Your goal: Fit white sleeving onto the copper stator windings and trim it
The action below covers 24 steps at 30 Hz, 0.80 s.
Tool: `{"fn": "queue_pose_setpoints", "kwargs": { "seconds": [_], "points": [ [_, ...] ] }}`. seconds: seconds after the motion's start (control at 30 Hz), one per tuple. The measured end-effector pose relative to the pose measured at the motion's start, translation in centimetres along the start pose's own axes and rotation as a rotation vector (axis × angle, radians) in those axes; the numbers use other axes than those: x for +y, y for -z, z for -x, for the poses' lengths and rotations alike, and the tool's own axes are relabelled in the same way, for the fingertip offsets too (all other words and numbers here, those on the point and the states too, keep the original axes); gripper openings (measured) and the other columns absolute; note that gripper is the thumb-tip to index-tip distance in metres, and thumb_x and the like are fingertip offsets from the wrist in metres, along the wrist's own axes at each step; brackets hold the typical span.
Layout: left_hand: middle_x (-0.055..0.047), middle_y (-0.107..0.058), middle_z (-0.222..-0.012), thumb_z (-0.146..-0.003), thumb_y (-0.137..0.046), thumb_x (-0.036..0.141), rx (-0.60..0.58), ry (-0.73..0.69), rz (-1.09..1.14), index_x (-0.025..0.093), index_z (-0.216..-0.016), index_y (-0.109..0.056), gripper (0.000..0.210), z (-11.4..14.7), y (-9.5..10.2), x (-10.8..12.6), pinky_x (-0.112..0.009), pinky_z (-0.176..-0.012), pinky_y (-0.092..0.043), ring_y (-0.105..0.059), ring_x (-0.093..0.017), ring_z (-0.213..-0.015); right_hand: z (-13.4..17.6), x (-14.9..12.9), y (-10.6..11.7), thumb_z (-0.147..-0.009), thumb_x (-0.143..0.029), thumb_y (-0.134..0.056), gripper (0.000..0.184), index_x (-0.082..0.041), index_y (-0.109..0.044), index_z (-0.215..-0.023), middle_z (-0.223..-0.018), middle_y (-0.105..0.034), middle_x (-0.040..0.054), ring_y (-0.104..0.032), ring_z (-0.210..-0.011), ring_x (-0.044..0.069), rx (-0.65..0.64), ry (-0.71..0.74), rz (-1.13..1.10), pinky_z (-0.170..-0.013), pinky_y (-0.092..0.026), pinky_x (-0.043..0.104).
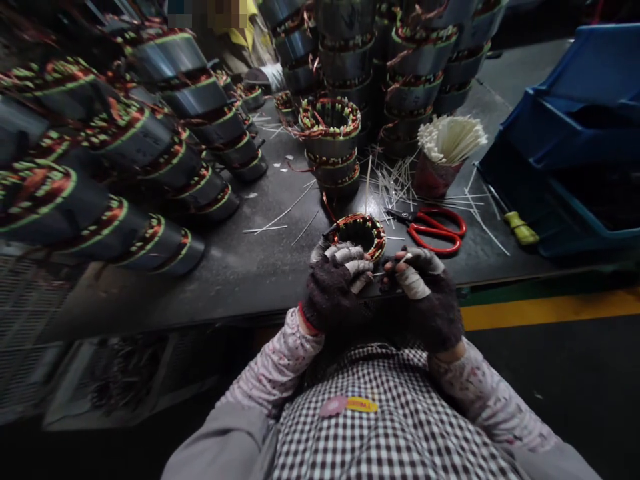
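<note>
A small wound motor stator (361,233), with copper-red windings and pale green ends, sits at the table's front edge. My left hand (337,283), in a dark fingerless glove with white tape round the fingers, curls over its near left side and grips it. Just right of the stator, my right hand (425,290), gloved and taped alike, is closed in a pinch. A thin pale strip shows at its fingertips and between the hands; it resembles a cable tie, but its full length is hidden. Red-handled scissors (436,230) lie beyond my right hand.
Stacked stators (333,143) stand at the back, with leaning stacks (125,227) on the left. A red cup (436,177) holds many thin white strips (453,139); others lie scattered. A yellow-handled screwdriver (521,228) rests beside blue bins (590,147). Another person is partly visible behind.
</note>
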<state>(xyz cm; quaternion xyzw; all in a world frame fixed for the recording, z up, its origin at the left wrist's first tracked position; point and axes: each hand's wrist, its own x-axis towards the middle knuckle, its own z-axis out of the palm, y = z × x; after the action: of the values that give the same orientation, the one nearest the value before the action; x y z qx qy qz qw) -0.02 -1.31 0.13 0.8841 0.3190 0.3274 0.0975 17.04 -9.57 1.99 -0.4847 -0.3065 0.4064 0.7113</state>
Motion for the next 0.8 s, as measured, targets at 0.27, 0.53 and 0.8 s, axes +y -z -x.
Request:
{"fn": "queue_pose_setpoints", "kwargs": {
  "seconds": [0.27, 0.53, 0.8],
  "points": [
    [-0.004, -0.083, -0.119, -0.100, -0.073, 0.042, -0.027, -0.067, 0.035, 0.030, -0.106, -0.084, 0.017, 0.1, 0.4, -0.3, -0.062, -0.128, -0.040, -0.072, -0.029, -0.123, -0.1, 0.4, 0.2, -0.088, -0.043, -0.088, 0.023, -0.029, -0.072, -0.097, -0.090, -0.082, -0.0032, -0.078, -0.074, 0.016, 0.003, -0.011, -0.075, -0.067, -0.067, 0.031],
    [-0.005, -0.082, -0.114, -0.103, -0.069, 0.034, 0.070, -0.059, 0.047, 0.027, -0.102, -0.082, 0.015, 0.2, 0.2, 0.3, -0.061, -0.126, -0.045, -0.073, -0.027, -0.122, -0.5, 0.0, -0.7, -0.083, -0.047, -0.092, 0.033, -0.027, -0.067, -0.092, -0.083, -0.079, -0.0048, -0.073, -0.063, 0.013, 0.043, -0.030, -0.124, -0.057, -0.061, 0.026],
    [-0.004, -0.084, -0.113, -0.099, -0.076, 0.032, 0.095, -0.097, 0.077, 0.026, -0.102, -0.083, 0.010, 0.1, 0.1, -0.1, -0.059, -0.130, -0.040, -0.074, -0.026, -0.120, -0.6, 0.4, -0.6, -0.083, -0.051, -0.093, 0.035, -0.027, -0.069, -0.094, -0.086, -0.079, -0.0044, -0.073, -0.066, 0.014, 0.048, -0.111, -0.148, -0.062, -0.064, 0.030]
  ]
}}
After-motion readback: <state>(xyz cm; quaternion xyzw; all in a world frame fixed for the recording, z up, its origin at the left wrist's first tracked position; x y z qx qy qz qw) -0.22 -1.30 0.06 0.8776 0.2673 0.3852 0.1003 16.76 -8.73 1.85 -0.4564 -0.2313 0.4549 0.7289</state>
